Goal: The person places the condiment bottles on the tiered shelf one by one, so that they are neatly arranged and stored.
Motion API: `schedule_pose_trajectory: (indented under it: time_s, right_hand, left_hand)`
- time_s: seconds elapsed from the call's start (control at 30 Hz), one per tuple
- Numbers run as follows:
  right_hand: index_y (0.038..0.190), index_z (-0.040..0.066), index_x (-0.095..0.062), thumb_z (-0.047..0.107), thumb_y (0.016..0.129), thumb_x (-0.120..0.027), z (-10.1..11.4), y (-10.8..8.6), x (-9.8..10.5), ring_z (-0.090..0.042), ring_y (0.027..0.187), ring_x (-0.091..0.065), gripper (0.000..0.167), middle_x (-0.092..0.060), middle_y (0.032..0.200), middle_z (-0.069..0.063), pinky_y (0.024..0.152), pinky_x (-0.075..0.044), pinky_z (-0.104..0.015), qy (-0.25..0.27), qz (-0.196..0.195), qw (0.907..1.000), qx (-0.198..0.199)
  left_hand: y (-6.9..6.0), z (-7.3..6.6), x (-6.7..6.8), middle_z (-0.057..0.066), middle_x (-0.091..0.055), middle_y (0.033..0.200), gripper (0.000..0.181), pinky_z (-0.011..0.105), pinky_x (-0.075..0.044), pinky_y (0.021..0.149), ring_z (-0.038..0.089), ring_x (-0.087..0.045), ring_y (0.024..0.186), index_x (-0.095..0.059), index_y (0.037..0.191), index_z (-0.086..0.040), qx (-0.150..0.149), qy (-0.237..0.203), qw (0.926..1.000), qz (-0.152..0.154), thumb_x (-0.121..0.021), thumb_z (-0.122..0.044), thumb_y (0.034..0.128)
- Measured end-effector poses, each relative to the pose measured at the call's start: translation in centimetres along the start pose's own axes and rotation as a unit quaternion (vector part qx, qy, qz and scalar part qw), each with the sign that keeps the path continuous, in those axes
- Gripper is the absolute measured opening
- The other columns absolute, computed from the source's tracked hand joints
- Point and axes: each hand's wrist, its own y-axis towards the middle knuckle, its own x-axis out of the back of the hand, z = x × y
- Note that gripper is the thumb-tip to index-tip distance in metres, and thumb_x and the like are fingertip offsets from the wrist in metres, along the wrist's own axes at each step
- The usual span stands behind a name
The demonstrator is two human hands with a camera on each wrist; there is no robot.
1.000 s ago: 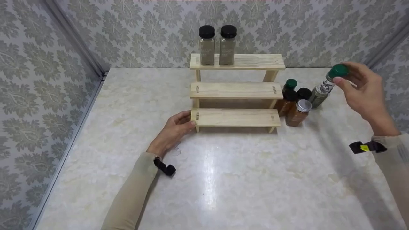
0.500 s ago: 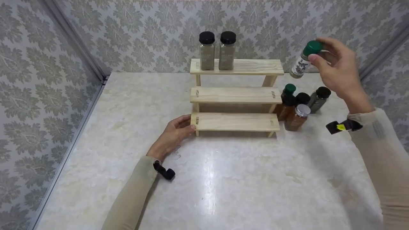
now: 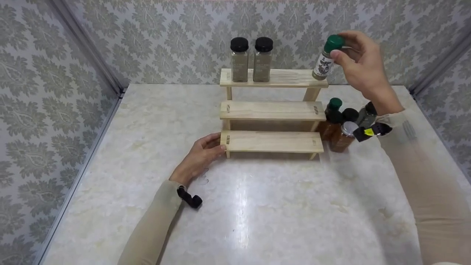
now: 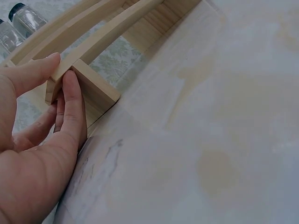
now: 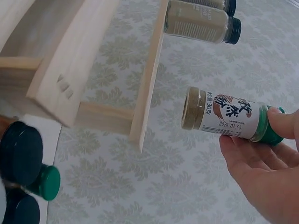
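A three-tier wooden rack (image 3: 272,141) stands on the table. The left hand (image 3: 200,154) grips the left end of its lowest shelf; in the left wrist view thumb and fingers pinch the board's corner (image 4: 56,86). By its green cap, the right hand (image 3: 368,70) holds a labelled glass jar (image 3: 323,65), tilted, at the right end of the top shelf (image 3: 287,77). The right wrist view shows a gap between the jar (image 5: 229,112) and the shelf board (image 5: 149,79). Two black-capped jars (image 3: 240,60) (image 3: 262,60) stand upright on the top shelf's left part.
Several jars stand on the table against the rack's right side: one green-capped (image 3: 335,104), one silver-capped (image 3: 342,138), others black-capped (image 3: 349,115). The right forearm (image 3: 415,165) passes beside them. A patterned wall (image 3: 176,40) rises behind the rack.
The right hand has lifted the green-capped jar from among the jars on the right and carried it left to the top shelf's right end. The left hand has stayed on the rack.
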Motion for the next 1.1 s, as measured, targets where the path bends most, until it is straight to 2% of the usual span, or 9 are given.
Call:
schedule_pose_trajectory:
  time_s: [0.3,0.53,0.67,1.1]
  right_hand:
    - [0.149,0.008,-0.056,0.011,0.108,-0.061,0.6,1.5,-2.7,-0.021,0.134,-0.064,0.041,-0.061,0.143,-0.008,0.113,-0.053,-0.030,0.005,0.016,0.9998,-0.008]
    - [0.149,0.008,-0.056,0.009,0.109,-0.060,0.7,2.3,-4.2,-0.023,0.135,-0.063,0.040,-0.061,0.145,-0.013,0.114,-0.053,-0.032,0.018,0.032,0.9993,-0.005]
    - [0.150,0.008,-0.056,0.009,0.109,-0.060,0.6,2.7,-5.0,-0.024,0.136,-0.063,0.041,-0.061,0.146,-0.013,0.114,-0.053,-0.032,0.027,0.042,0.9987,-0.013]
    - [0.152,0.005,-0.052,0.009,0.110,-0.059,-0.5,2.9,-6.7,-0.026,0.138,-0.062,0.044,-0.059,0.152,-0.016,0.115,-0.052,-0.030,0.013,0.054,0.9983,-0.019]
  left_hand:
    - [-0.1,0.0,0.1,0.022,-0.049,0.157,0.065,0.034,-0.054,0.113,0.033,-0.055,0.141,-0.042,0.161,-0.002,-0.003,-0.013,0.9999,0.002,-0.071,-0.006,0.1022]
    - [-0.1,0.0,0.1,0.018,-0.051,0.157,0.063,0.032,-0.054,0.112,0.031,-0.053,0.144,-0.045,0.160,-0.006,-0.007,0.016,0.9999,0.000,-0.071,-0.010,0.1023]
    - [0.0,0.1,0.1,0.019,-0.051,0.157,0.063,0.033,-0.054,0.113,0.033,-0.053,0.143,-0.045,0.159,-0.005,-0.008,0.005,0.9999,0.006,-0.071,-0.008,0.1023]
    - [-0.1,0.2,0.1,0.022,-0.050,0.156,0.066,0.033,-0.055,0.112,0.033,-0.056,0.140,-0.042,0.160,-0.001,-0.021,-0.008,0.9997,0.012,-0.071,-0.006,0.1014]
